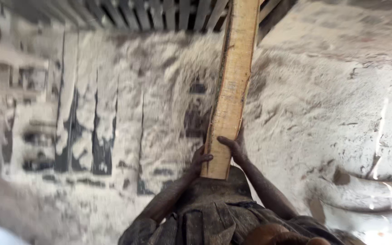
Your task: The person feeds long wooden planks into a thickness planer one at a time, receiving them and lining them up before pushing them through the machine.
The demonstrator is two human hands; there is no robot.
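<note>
Both hands on one long pale plank, sawdust everywhere

The left hand (200,161) and right hand (234,147) clamp the near end of the plank (232,86), fingers curled over its edges. It runs up and away, top cut off by the frame. The slatted floor (100,113) under the sawdust is blurry (dark gaps only), and a pale log (368,190) at right is partly cropped.
</note>
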